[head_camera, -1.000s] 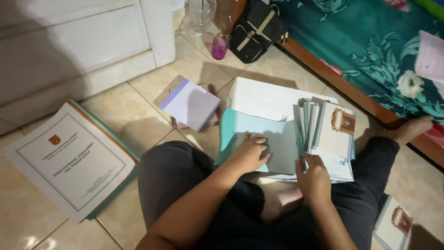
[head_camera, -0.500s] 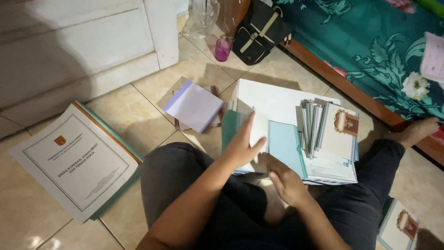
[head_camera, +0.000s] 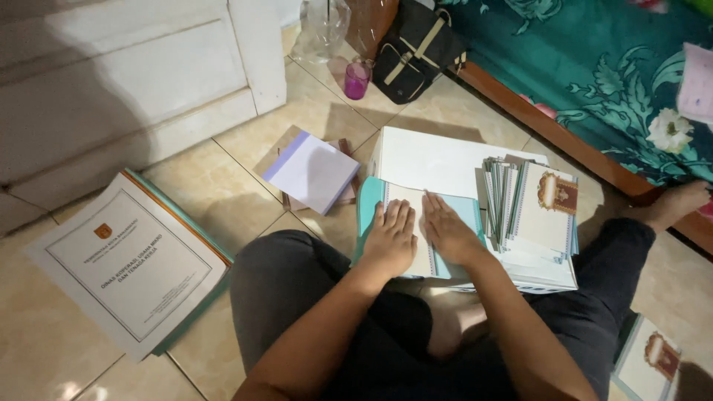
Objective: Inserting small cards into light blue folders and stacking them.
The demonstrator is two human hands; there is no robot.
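Note:
I sit cross-legged on a tiled floor. My left hand lies flat, fingers together, on a cream sheet that rests in a teal folder. My right hand presses flat on the same sheet just beside it. The folder sits on a white box in front of my knees. To the right of my hands stands a row of upright booklets with a decorated cream cover in front.
A stack of white report covers over teal folders lies at the left. A lilac-edged notepad is behind it. A pink cup, a black bag and a teal floral bedspread are beyond.
The cream sheet has been laid down into the teal folder. Both hands have moved together and now press flat on it; the right hand left the booklet stack.

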